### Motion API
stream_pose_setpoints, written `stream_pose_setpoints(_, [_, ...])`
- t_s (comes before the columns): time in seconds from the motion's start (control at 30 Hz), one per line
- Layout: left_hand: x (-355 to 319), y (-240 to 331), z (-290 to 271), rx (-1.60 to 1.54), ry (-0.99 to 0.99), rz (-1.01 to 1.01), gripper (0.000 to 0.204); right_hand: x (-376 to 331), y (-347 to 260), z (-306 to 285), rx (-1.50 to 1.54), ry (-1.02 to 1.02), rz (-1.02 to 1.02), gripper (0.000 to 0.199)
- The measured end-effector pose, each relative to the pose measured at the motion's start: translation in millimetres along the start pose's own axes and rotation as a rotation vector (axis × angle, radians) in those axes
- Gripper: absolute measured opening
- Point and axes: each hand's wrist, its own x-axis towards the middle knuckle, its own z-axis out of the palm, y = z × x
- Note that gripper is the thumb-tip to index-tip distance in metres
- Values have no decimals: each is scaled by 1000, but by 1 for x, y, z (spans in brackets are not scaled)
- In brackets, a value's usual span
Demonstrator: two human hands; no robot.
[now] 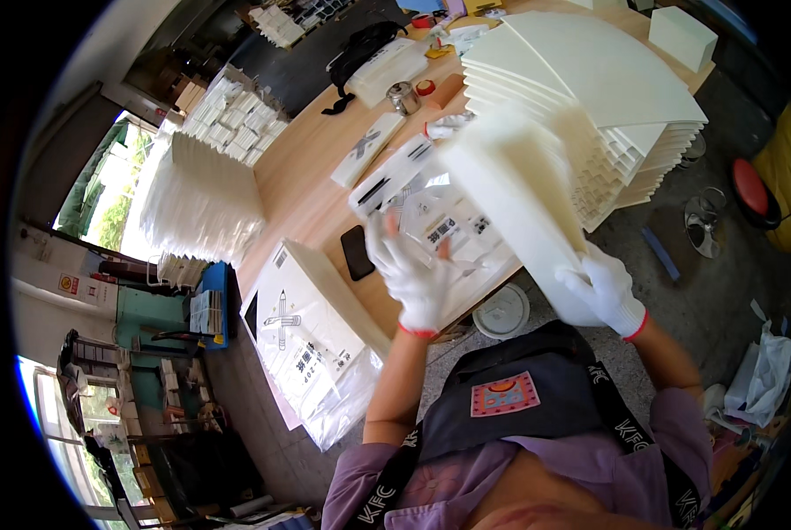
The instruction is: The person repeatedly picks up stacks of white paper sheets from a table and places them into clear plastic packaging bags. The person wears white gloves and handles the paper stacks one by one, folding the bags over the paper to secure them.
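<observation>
My right hand [604, 291], in a white glove with a red cuff, grips the lower end of a thick sheaf of white paper [528, 208]. The sheaf is tilted and blurred at its upper end. My left hand [410, 272], gloved the same way, is raised with its fingers apart and holds nothing. Beneath it lies a clear printed plastic bag [453, 221] on the wooden table [303, 177]. A dark phone [357, 253] lies just left of that hand. Nearer the table's left edge sits a bagged paper pack [303, 331] with a crossed-pencils print.
A tall fanned stack of white paper [590, 71] stands at the far right. A wrapped paper stack [197, 199] is at the left edge. A metal mug [403, 97], tape roll [425, 87] and white glove [448, 125] lie farther back. Below the table is a white bucket [501, 311].
</observation>
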Motion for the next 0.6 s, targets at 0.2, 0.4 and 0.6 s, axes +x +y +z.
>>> stream_pose_setpoints(0.2, [21, -78, 28, -375, -527, -258, 48, -4, 11, 19, -440, -258, -241, 24])
stream_pose_setpoints(0.4, [-35, -36, -3, -664, -902, -80, 33, 35, 27, 49, -250, -470, -110, 28])
stream_pose_setpoints(0.6, [-89, -41, 1, -690, -623, 500, 29, 55, 54, 80, 1074, -623, 576, 26])
